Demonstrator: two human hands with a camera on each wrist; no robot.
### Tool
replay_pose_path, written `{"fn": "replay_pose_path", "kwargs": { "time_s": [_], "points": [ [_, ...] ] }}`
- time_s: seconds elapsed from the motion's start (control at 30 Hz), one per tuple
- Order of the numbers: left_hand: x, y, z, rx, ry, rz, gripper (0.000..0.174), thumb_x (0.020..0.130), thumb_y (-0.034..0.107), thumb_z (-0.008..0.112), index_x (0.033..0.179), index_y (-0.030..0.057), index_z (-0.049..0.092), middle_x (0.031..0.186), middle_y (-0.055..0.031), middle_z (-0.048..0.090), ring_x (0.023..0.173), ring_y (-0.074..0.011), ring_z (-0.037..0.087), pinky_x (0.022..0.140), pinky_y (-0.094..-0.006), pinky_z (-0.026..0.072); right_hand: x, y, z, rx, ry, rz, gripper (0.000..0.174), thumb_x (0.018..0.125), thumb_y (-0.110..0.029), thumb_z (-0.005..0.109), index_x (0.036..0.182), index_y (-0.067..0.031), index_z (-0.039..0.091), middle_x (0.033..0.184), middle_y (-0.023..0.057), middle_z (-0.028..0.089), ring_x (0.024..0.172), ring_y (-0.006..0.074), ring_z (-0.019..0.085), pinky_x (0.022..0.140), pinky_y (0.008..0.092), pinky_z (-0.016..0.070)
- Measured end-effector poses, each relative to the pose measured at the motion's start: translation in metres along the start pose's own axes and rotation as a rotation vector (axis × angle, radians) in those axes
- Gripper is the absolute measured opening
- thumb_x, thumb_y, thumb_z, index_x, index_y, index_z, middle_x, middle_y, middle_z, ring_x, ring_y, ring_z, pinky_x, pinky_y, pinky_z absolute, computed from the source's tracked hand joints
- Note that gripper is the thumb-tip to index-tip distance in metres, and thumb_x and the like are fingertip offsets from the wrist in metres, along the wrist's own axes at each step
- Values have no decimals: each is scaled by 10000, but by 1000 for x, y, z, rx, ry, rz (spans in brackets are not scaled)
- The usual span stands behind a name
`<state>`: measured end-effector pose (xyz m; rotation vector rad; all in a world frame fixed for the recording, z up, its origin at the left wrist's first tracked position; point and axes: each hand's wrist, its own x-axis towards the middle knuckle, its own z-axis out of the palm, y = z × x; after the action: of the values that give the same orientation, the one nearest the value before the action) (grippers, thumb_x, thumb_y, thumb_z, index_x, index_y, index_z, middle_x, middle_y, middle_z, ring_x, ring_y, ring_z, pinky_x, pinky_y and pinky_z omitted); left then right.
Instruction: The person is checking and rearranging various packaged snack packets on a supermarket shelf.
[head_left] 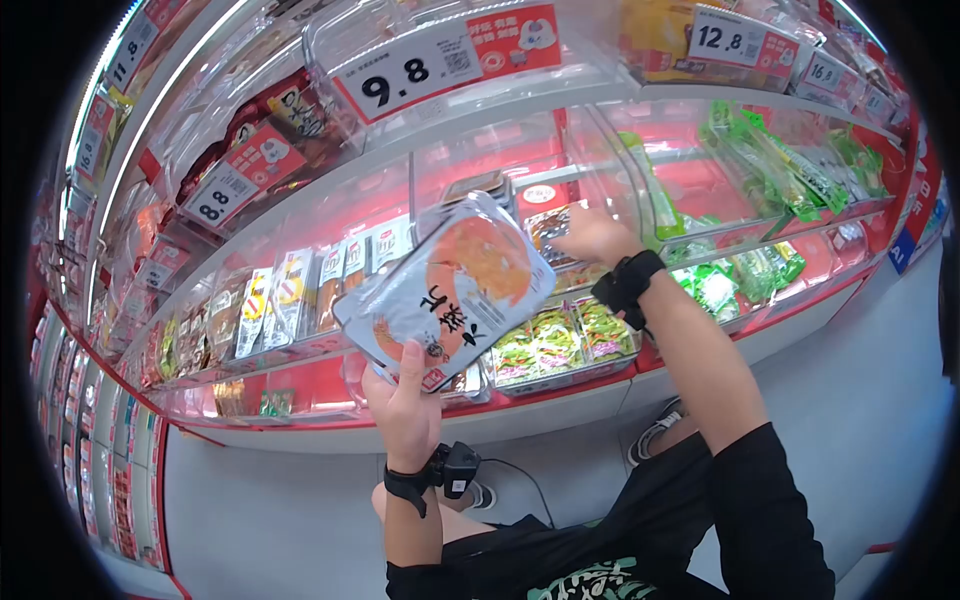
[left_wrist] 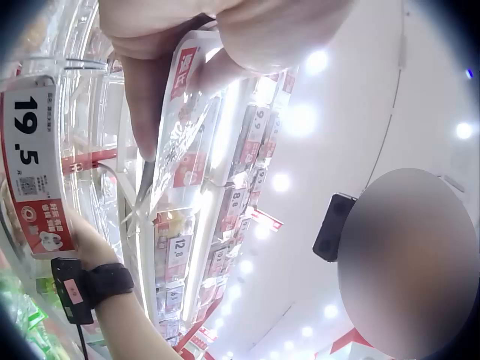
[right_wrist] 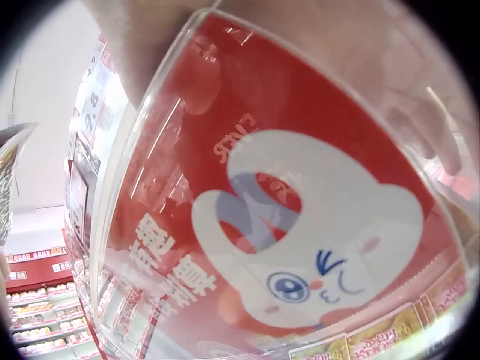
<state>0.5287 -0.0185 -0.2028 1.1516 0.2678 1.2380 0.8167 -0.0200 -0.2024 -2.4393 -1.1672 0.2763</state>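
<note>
Left hand: grip clamped on the silver packs; left hand [head_left: 405, 420], thumb over their face, fingers behind, probably to keep them together.
Silver packs [head_left: 480, 275]: tilted before the shelf, overlapping its front edge.
Right hand: right hand [head_left: 600, 238] beside a dark pack [head_left: 547, 228]; cannot tell whether its grip is apart or clamped.
Edges: clear divider [head_left: 618, 175] and cartoon sign [right_wrist: 322, 232] crowd the right hand.
Room: more towards the aisle floor [head_left: 300, 500].

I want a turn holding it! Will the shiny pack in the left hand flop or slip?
The shiny pack is probably stiffish: held near one end by the left hand, it looks fairly flat. Its glossy wrapper might be slippery.
</note>
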Motion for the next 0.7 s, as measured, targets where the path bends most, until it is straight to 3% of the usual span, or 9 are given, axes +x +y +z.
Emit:
{"fn": "replay_pose_path", "kwargs": {
  "time_s": [0.03, 0.13, 0.23, 0.3, 0.37, 0.47, 0.57, 0.67, 0.7],
  "points": [
    [-6, 4, -7, 26, 1, -15, 324, 931, 96, 534, 1215, -32, 444, 1064, -105, 596, 951, -180, 599, 834, -337, 482, 1, -2, -7, 7, -113, 17, 523, 734, -343, 641, 1150, -28, 603, 1118, 194, 625, 1076, 318, 591, 937, 393, 459],
    [-26, 10, -35, 117, 21, -101, 258, 922, 114, 559, 1140, -14, 505, 974, -52, 603, 840, -105, 573, 782, -271, 464, 34, 25, 20, 46, -80, -134, 494, 734, -364, 609, 1070, -2, 640, 1084, 213, 634, 1021, 317, 618, 883, 396, 485],
    [-39, 5, -71, 207, 5, -182, 283, 911, 101, 578, 1151, -37, 518, 1025, -74, 609, 888, -128, 591, 801, -285, 472, 33, 25, 13, 78, -125, -135, 470, 724, -418, 620, 958, -15, 680, 931, 158, 682, 909, 296, 641, 818, 371, 480],
    [-43, 6, -88, 268, -27, -304, 263, 912, 108, 579, 1119, -48, 536, 1000, -78, 622, 868, -116, 595, 788, -271, 470, 42, 32, 22, 80, -80, -201, 492, 720, -431, 642, 956, -1, 667, 913, 162, 674, 859, 286, 636, 772, 344, 475],
    [-45, 0, -117, 325, -44, -421, 260, 923, 120, 564, 1118, -50, 536, 1007, -88, 626, 879, -124, 601, 794, -281, 477, 39, 34, 16, 140, -49, -272, 512, 720, -438, 654, 976, 6, 655, 930, 170, 669, 850, 286, 633, 761, 335, 474],
    [-53, -17, -134, 164, 155, -517, 273, 950, 155, 515, 1133, -46, 526, 1039, -104, 622, 900, -158, 618, 803, -313, 498, 13, 20, -4, 316, -86, -254, 549, 780, -339, 668, 1168, 29, 544, 971, 92, 634, 914, 178, 580, 780, 316, 455],
    [-51, -31, -157, 104, 287, -531, 298, 973, 189, 457, 1155, -41, 510, 1086, -122, 610, 916, -196, 630, 815, -338, 512, 12, 20, -3, 275, -33, -282, 546, 778, -359, 675, 1129, 41, 554, 997, 112, 623, 937, 193, 579, 780, 328, 461],
    [-41, -31, -162, 56, 323, -516, 331, 986, 216, 409, 1191, -35, 476, 1133, -146, 593, 986, -231, 622, 828, -376, 522, 16, 12, 2, -125, 112, -182, 540, 777, -366, 680, 1119, 34, 557, 1017, 134, 618, 945, 218, 588, 790, 330, 467],
    [-37, -30, -162, 53, 351, -504, 341, 990, 227, 398, 1195, -35, 471, 1139, -153, 592, 1000, -237, 619, 832, -383, 521, 15, 10, 1, -90, 95, -187, 538, 777, -366, 679, 1117, 33, 558, 1022, 141, 619, 945, 231, 591, 797, 339, 467]
  ]
}}
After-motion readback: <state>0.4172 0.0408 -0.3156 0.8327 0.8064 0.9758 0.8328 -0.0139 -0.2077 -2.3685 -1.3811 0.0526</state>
